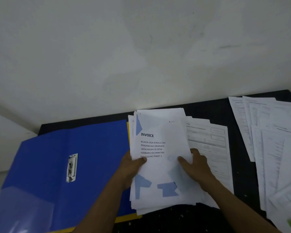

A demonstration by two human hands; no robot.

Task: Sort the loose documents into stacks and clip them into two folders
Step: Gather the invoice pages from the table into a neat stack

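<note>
left hand (133, 165) grips invoice stack (160, 128) at its left edge, thumb on the cover | right hand (197, 165) grips its right edge, thumb on top | stack overlaps a form sheet (212, 148), just beside open blue folder (57, 148) with metal clip (72, 167), yellow folder (128, 218) beneath | loose papers (272, 148) far right on black table (208, 111)

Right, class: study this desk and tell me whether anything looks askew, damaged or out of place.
Nothing looks damaged or spilled. The invoice stack, gripped by the left hand and right hand, is ragged, sheet edges stepped out of line. The loose sheets at the table's right lie fanned at differing angles.
</note>
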